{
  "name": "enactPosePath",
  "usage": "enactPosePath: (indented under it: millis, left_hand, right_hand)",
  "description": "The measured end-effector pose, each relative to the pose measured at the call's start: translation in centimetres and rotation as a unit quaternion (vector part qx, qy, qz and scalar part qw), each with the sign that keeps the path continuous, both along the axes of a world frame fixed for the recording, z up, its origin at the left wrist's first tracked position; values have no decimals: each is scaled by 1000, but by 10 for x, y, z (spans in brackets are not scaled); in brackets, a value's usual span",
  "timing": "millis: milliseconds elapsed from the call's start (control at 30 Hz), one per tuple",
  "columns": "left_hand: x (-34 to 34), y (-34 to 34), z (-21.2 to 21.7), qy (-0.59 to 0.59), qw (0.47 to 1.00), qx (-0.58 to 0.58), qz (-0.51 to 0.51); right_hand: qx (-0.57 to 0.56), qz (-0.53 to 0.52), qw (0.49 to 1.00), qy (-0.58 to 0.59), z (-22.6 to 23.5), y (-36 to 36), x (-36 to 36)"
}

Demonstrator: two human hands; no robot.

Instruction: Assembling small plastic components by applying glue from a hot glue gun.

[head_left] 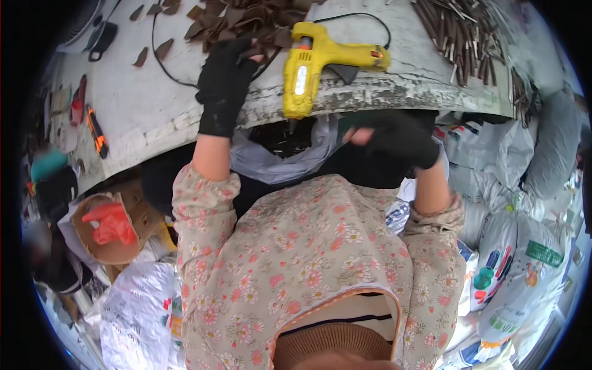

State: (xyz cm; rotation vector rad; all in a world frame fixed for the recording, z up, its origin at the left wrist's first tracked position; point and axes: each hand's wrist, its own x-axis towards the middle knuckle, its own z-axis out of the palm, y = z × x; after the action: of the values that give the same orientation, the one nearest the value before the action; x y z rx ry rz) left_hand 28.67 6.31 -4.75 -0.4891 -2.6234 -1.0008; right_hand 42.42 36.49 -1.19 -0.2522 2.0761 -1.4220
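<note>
My left hand (225,86), in a black fingerless glove, is over the worktable at the near edge of a pile of brown, curved, leather-like pieces (237,21). Its fingers are curled together, and whatever they pinch is hidden. A yellow glue gun (302,74) lies on the table to the right of this hand, its nozzle pointing past the front edge toward me. My right hand (398,142), gloved the same way, is off the table above my lap, smeared by motion. Beside it, below the nozzle, a pale plastic bag (271,166) hangs open with dark thin pieces inside.
Slim brown sticks (459,37) are heaped at the table's far right. An orange-and-black utility knife (97,132) lies at the left. A black cable (159,58) crosses the tabletop. A cardboard box (117,222) holds a red bag; filled plastic sacks (518,277) stand at right.
</note>
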Motion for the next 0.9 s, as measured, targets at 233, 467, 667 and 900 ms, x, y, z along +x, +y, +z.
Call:
enactPosePath:
  millis: [233,467,667,900]
  left_hand:
    - [46,-10,24,-105,951,287,50]
    - [139,5,31,-283,867,403,76]
    - [160,3,11,-397,797,455,4]
    - [161,8,-1,-422,782,456,43]
  right_hand:
    - [573,-274,680,366,15,148,-131]
    - [627,-210,679,320,-22,219,-199]
    - [23,-338,928,154,-22,159,-126]
    - [108,-204,910,345,-15,12,-72]
